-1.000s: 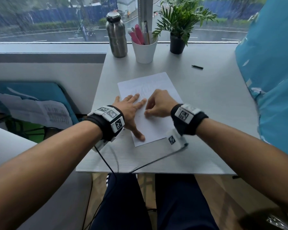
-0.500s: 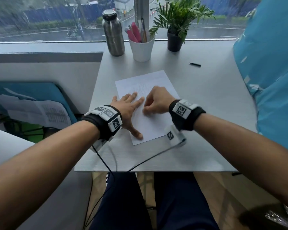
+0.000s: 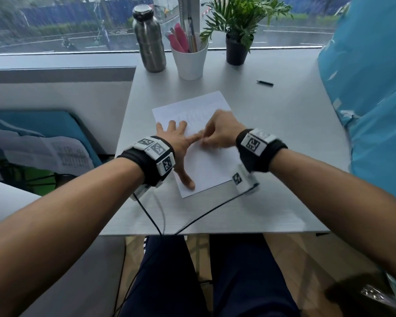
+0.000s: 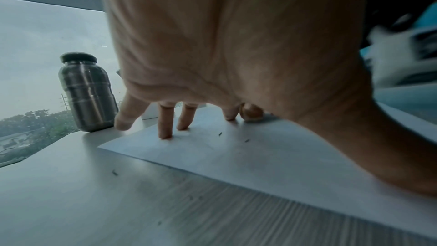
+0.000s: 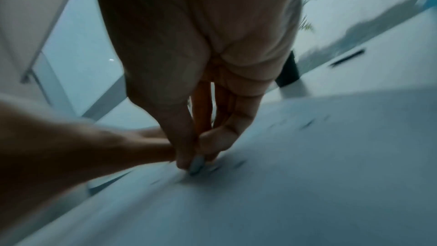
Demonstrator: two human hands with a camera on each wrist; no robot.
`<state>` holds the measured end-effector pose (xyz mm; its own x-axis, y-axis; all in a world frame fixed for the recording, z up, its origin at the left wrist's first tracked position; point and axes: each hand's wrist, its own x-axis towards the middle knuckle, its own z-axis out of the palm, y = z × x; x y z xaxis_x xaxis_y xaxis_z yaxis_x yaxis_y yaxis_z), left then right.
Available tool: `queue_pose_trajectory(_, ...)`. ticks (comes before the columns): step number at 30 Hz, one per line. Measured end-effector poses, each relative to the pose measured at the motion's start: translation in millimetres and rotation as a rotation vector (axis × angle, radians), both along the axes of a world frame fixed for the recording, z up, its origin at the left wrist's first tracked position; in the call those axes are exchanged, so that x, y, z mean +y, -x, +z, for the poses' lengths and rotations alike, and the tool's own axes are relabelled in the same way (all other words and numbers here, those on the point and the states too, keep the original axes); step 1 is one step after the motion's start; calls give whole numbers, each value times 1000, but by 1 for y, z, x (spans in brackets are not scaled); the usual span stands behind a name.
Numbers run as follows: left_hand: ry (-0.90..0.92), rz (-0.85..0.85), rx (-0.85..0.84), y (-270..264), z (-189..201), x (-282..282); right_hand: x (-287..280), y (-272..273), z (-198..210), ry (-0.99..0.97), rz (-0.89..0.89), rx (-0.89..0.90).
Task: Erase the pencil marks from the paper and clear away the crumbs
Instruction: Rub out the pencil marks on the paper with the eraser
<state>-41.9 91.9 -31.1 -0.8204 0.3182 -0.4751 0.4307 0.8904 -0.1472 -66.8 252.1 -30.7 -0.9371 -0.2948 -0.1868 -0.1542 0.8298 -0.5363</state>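
Note:
A white sheet of paper (image 3: 206, 165) lies slanted on the grey table (image 3: 284, 138), with faint pencil marks (image 3: 192, 115) near its top. My left hand (image 3: 181, 145) presses flat on the sheet's left edge, fingers (image 4: 165, 128) spread. My right hand (image 3: 205, 140) pinches a small pale eraser (image 5: 196, 164) against the paper, right beside the left index finger. It is motion-blurred. Dark crumbs (image 4: 220, 133) lie on the sheet and a few on the table (image 4: 115, 172).
Along the window stand a steel bottle (image 3: 149, 40), a white cup of pens (image 3: 190, 62) and a potted plant (image 3: 237, 51). A black pen (image 3: 265, 83) lies at the far right. A blue bag (image 3: 375, 88) bounds the right side. Wrist cables (image 3: 192, 220) trail off the near edge.
My right hand has shifted slightly up the sheet with the eraser and is now blurred. My left hand stays pressed on the paper's left edge.

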Motion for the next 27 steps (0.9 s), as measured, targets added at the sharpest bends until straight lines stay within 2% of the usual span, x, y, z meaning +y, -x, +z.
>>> queue_pose_trajectory(2,6,12,1,-1,1,-1,4,7,-2,24,-86,48)
queue_pose_trajectory(6,10,13,-14,-1,2,2,0,-2,-1,-18,18,1)
queue_pose_trajectory(9,24,16,-8,-2,3,3,12,11,-1,15,-112,40)
queue_pose_trajectory(12,29,8,-3,-2,3,3,3,0,-1,-38,45,-9)
queue_pose_trajectory(16,44,7,-2,-2,3,5,14,7,0,-9,-69,58)
queue_pose_trajectory(20,43,2,2,-1,3,4,11,1,0,-50,39,22)
queue_pose_trajectory(23,56,5,0,-1,2,4,19,8,1,-32,-68,72)
queue_pose_trajectory(27,56,0,2,0,1,4,12,-1,0,-57,56,10)
